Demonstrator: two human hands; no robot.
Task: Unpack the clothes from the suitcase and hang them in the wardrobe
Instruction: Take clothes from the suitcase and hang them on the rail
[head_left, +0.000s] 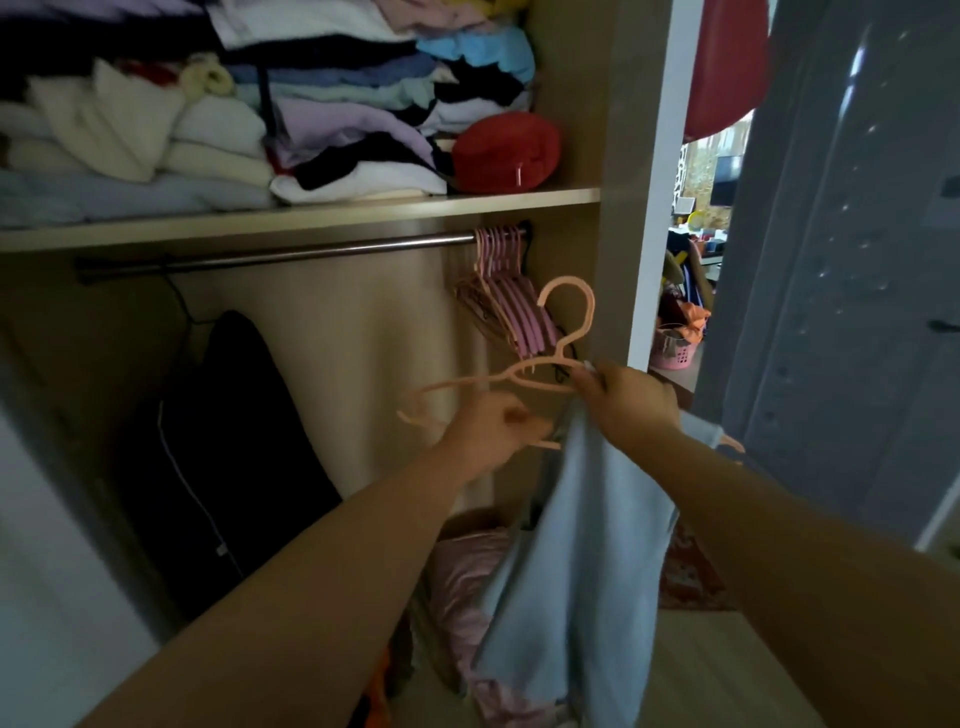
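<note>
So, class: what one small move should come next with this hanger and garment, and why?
Probably slide the bare left arm of the pink hanger into the light blue garment. The cloth hangs only from the side pinched by the right hand; the left hand holds the hanger, whose hook is not yet on the rail.

Dim wardrobe (322, 332) interior, daylight from right doorway (696, 218), blurred, wide-angle bowing.

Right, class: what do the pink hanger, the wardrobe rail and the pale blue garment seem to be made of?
The pink hanger: probably plastic, smooth and matt; thin moulded one-colour outline.
The wardrobe rail: looks like metal, polished; grey bar with a bright highlight along it.
The pale blue garment: soft fabric, matt, possibly knit; it drapes in loose folds.
</note>
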